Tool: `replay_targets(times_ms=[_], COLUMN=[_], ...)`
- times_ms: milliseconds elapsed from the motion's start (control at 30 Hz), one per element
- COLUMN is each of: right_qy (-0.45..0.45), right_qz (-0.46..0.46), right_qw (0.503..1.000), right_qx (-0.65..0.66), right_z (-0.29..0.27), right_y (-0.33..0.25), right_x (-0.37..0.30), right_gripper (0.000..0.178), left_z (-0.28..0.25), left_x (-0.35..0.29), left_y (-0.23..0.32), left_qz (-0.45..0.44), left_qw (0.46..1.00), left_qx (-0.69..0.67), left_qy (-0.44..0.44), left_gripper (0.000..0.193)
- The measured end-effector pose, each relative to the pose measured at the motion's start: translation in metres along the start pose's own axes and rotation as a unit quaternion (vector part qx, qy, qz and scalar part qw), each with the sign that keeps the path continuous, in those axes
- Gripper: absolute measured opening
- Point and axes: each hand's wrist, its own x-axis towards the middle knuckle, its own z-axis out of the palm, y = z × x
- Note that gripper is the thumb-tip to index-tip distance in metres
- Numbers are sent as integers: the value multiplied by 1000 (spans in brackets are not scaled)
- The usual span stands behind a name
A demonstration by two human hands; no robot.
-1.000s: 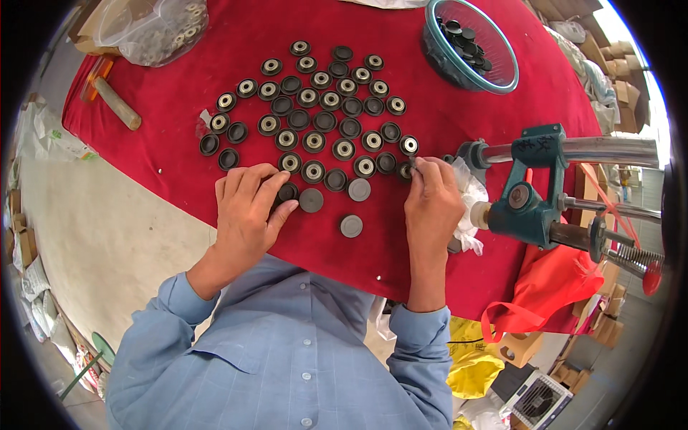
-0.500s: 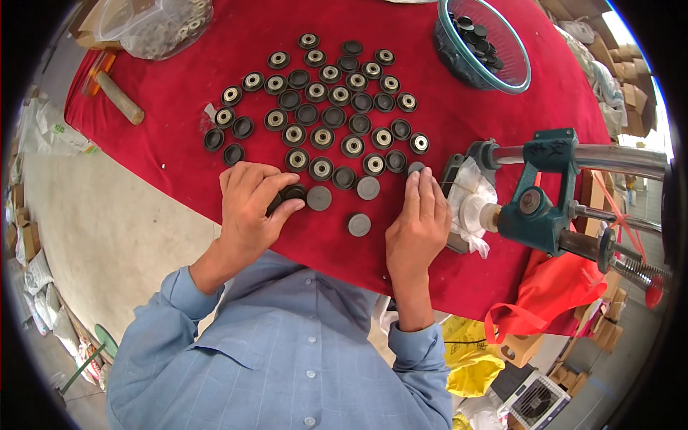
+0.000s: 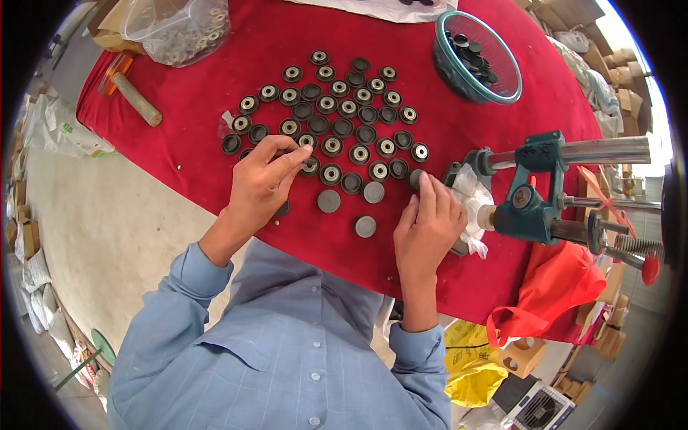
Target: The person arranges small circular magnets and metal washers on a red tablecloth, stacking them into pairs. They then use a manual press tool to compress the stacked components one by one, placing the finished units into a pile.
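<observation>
My left hand [image 3: 264, 175] is over the near left of a group of round black caps, thumb and forefinger pinched together. Its fingertips are beside a black cap with a metal bearing [image 3: 307, 140]; what they hold, if anything, is hidden. Under that hand a black cap [image 3: 283, 208] lies partly covered near the table's edge. My right hand [image 3: 430, 226] lies near the press, fingers stretched out, fingertips against a dark cap [image 3: 415, 179]. Between the hands lie grey discs: one at left [image 3: 329, 201], one at right [image 3: 373, 191] and one nearer me [image 3: 365, 226].
A green hand press [image 3: 534, 175] with white plastic wrapped at its base stands right. A basin [image 3: 517, 72] of black caps is at far right. Far left are a bag of bearings [image 3: 172, 36] and a wooden-handled hammer [image 3: 136, 99]. A red bag [image 3: 552, 287] hangs at the near right edge.
My left hand has lifted from the black caps at the near edge and moved forward and right, over the bearing caps. My right hand stays by the dark cap. The whole view has shifted slightly.
</observation>
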Motion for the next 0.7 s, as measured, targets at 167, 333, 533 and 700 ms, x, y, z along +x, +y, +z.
replay_targets(times_ms=[167, 333, 533, 700], right_qy=[-12, -64, -69, -43], right_qz=[-43, -53, -9, 48], right_qw=[998, 996, 992, 971], right_qx=[32, 19, 103, 231], right_z=[13, 23, 18, 7], right_y=[0, 2, 3, -2], right_x=[26, 28, 33, 35], right_gripper=[34, 36, 38, 31], left_z=[0, -2, -8, -12], left_x=[-1, -3, 0, 2], left_y=[-3, -1, 3, 0], left_qz=[6, 26, 60, 95], left_qw=[999, 998, 993, 986], left_qx=[30, 38, 62, 84], left_qy=[-24, -49, -74, -103], left_gripper=[39, 40, 38, 33])
